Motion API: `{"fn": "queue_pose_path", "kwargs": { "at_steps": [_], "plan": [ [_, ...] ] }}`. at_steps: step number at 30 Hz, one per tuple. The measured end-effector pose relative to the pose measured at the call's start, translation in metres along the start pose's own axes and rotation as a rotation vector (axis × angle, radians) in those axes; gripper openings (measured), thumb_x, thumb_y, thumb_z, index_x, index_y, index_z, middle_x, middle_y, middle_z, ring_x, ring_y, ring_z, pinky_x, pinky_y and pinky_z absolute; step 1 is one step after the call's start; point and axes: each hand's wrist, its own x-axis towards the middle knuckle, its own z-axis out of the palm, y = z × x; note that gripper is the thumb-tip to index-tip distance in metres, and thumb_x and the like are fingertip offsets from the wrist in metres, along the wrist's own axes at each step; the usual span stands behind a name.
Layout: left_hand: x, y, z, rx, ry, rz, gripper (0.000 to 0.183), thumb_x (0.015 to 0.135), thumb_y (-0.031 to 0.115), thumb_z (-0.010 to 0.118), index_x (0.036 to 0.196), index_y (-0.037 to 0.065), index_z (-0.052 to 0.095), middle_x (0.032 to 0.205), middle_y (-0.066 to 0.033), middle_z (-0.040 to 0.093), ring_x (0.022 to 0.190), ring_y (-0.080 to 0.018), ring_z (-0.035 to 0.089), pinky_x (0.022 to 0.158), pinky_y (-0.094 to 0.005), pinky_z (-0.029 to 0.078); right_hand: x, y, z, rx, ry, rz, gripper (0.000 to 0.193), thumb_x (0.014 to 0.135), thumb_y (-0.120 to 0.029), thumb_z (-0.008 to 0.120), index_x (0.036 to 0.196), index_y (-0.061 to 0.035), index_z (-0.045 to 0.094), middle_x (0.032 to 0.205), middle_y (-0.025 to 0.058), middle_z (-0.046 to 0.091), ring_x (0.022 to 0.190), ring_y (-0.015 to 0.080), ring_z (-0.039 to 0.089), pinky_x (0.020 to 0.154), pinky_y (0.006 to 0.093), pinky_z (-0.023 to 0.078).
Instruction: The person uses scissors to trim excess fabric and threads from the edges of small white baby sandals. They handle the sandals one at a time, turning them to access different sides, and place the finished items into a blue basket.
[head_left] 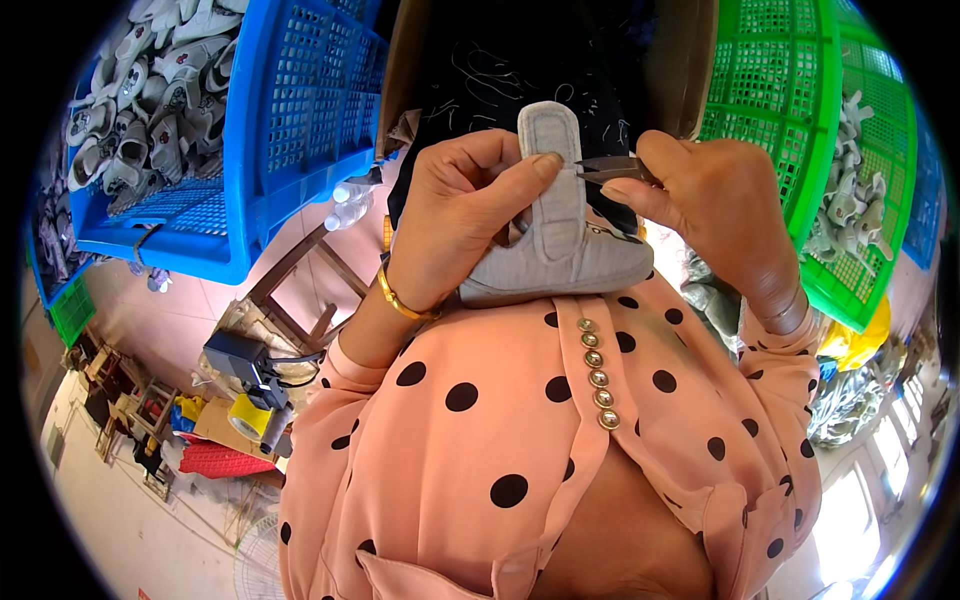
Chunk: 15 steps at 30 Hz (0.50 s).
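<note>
One small grey shoe point(560, 240) sat at the centre of your view, resting against your chest just above the row of six round buttons point(597, 372) on your pink blouse with black dots point(520, 440). Its strap stood up toward twelve o'clock.

Two hands worked on it. Your left hand point(455, 215), at about nine o'clock from the shoe, was curled closed around the shoe's side, fingers wrapped behind it and the thumb pressed flat across the strap. One gold bangle point(400, 300) circled that wrist. Your right hand point(715, 205), at about three o'clock from the shoe, was pinched nearly closed on one pair of small dark snips point(610, 168), thumb and forefinger squeezing the handles. The blade tips pointed toward nine o'clock and met the strap's edge right beside your left thumb tip.

Three plastic crates ringed the scene. One blue crate point(300, 110) stood at ten o'clock, heaped with many grey and white shoes point(150, 90), too many to count. One green crate point(800, 130) stood at two o'clock, with more grey shoes point(850, 200) in it. One blue crate point(925, 190) showed only as a sliver at three o'clock, at the rim.
</note>
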Motion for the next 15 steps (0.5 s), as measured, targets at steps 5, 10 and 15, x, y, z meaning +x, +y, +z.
{"fn": "queue_pose_path", "kwargs": {
  "at_steps": [5,10,15],
  "plan": [
    [-0.0003,0.0013,0.0017,-0.044,-0.005,-0.016,0.018,0.088,0.019,0.068,0.076,0.005,0.066,0.063,0.0027,0.061,0.048,0.0003,0.049,0.042,-0.0146,0.035,-0.0026,-0.0012,0.0030,0.001,0.040,-0.003,0.047,0.085,-0.048,0.061,0.065,-0.0086,0.045,0.051,0.0080,0.047,0.044,0.0265,0.052,0.039,0.0349,0.036],
    [-0.0016,0.0013,0.0030,-0.033,-0.002,-0.018,0.015,0.088,0.017,0.068,0.079,0.004,0.068,0.063,0.0025,0.061,0.049,0.0006,0.049,0.042,-0.0140,0.035,-0.0048,-0.0005,0.0037,0.084,0.019,0.037,0.049,0.084,-0.050,0.061,0.063,-0.0082,0.047,0.048,0.0091,0.046,0.043,0.0281,0.051,0.040,0.0360,0.037],
    [-0.0036,0.0028,0.0048,-0.018,-0.006,-0.001,0.014,0.087,0.015,0.068,0.081,0.003,0.069,0.065,0.0019,0.063,0.049,0.0008,0.049,0.043,-0.0140,0.035,-0.0048,0.0001,0.0002,0.222,-0.074,0.107,0.052,0.085,-0.053,0.060,0.062,-0.0077,0.049,0.047,0.0097,0.046,0.043,0.0294,0.051,0.040,0.0365,0.037]
  ]
}}
